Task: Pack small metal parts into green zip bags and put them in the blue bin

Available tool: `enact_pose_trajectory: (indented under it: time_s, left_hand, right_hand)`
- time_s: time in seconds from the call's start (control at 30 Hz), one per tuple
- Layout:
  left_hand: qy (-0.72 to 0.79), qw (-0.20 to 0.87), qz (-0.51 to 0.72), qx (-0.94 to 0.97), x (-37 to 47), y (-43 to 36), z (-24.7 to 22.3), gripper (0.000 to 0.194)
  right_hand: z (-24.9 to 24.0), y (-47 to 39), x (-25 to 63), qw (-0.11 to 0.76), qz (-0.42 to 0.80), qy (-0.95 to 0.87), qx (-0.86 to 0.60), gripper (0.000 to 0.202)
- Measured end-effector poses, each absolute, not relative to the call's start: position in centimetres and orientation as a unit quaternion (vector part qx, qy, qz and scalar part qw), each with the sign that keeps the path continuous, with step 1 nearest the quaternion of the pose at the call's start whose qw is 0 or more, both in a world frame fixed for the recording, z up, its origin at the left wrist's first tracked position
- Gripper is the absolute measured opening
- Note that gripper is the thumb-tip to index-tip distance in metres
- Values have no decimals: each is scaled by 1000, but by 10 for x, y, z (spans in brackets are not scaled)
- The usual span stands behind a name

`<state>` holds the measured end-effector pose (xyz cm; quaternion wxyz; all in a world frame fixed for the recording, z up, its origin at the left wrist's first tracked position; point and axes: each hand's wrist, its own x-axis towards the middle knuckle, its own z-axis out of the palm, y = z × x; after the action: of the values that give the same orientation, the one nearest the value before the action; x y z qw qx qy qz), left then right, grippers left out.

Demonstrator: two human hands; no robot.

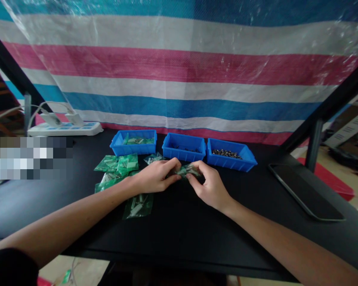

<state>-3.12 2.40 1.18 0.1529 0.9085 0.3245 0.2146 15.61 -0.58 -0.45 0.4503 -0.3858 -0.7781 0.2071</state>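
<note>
1. Left hand (156,174): thumb and index finger brought nearly together, left end of the small green bag (185,170) pinched between them; remaining fingers curled behind, partly hidden
2. Right hand (211,186): same bag gripped at its right end by thumb and index finger, only a narrow gap left; other fingers mostly hidden by the hand
3. Bag is held between both hands, just in front of the middle blue bin (183,154); pale parts are seen through the film; whether it is sealed, or touching the black table (191,242), cannot be told
4. Few small dark parts are held in the middle bin; right blue bin (232,162) is loaded with many small metallic parts; green packets are held in the left blue bin (133,149)
5. More green packets (128,163) are heaped in front of the left bin; a separate packet (139,206) is laid nearer, beside the left forearm
6. Phone (306,192) is laid flat at far right; white power strip (65,129) is placed at back left, two plugs inserted
</note>
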Motion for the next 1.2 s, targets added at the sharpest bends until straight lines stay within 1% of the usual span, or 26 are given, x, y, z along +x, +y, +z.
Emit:
enact_pose_trajectory:
  time_s: [0.07,0.13,0.2,0.23,0.3,0.4,0.47,0.53,0.6,0.7,0.97,1.07,1.13,1.2]
  left_hand:
    - [330,127,221,909,-41,27,27,14]
    - [372,91,241,892,-56,28,46,22]
    - [428,62,216,875,-74,26,65,30]
    - [462,60,183,866,-84,24,71,35]
    - [514,93,93,848,-99,19,77,48]
    - [519,126,-62,843,-110,15,68,73]
    - [518,134,-115,837,-106,13,58,82]
    - [511,142,-127,838,-98,9,53,88]
    - [498,150,-127,845,-89,4,51,87]
    - [478,146,-128,857,-80,-4,50,78]
    - [456,76,-59,885,-74,-12,38,63]
    - [451,98,-47,886,-76,-9,43,56]
    - [443,123,-43,887,-81,-5,50,53]
    - [441,125,-20,889,-86,0,56,50]
  right_hand:
    - [-2,-7,156,451,199,-777,-391,7]
    - [-1,-8,157,456,188,-777,-391,8]
    - [-2,-9,157,455,180,-782,-385,7]
    - [-3,-9,157,452,178,-785,-383,6]
    - [-3,-9,157,444,173,-793,-379,5]
    - [-3,-10,157,429,171,-809,-365,7]
    - [-2,-10,157,420,169,-818,-355,7]
    - [-2,-11,157,413,167,-824,-350,7]
    - [-3,-11,157,408,165,-828,-349,7]
    - [-3,-11,157,407,162,-829,-347,6]
    - [-3,-12,157,408,142,-836,-337,7]
    - [-3,-12,157,430,119,-837,-316,13]
    - [-3,-12,157,456,84,-833,-301,19]
    - [-5,-12,158,475,42,-828,-294,24]
